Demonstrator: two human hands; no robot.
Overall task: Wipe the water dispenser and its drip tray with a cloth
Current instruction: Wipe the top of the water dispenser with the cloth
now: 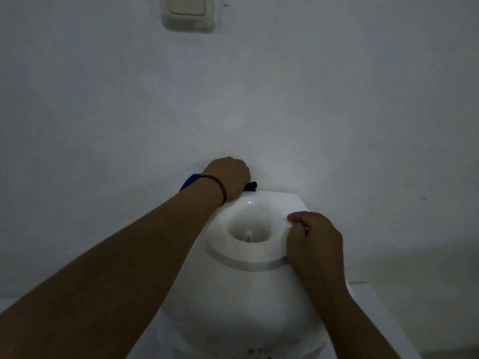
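Note:
A white water dispenser (243, 294) stands against the wall, seen from above, its round bottle well (248, 229) open with no bottle in it. My left hand (228, 177) reaches over the dispenser's back left corner and grips a blue cloth (190, 182), which shows beside my wrist and as a dark bit past my fingers. My right hand (315, 239) rests on the top's right rim with its fingers curled round the edge. The drip tray is out of sight.
A plain pale wall (259, 99) is right behind the dispenser. A cream light switch (188, 12) is mounted high on it. The dispenser stands on a white surface (373, 307) that runs out to the right.

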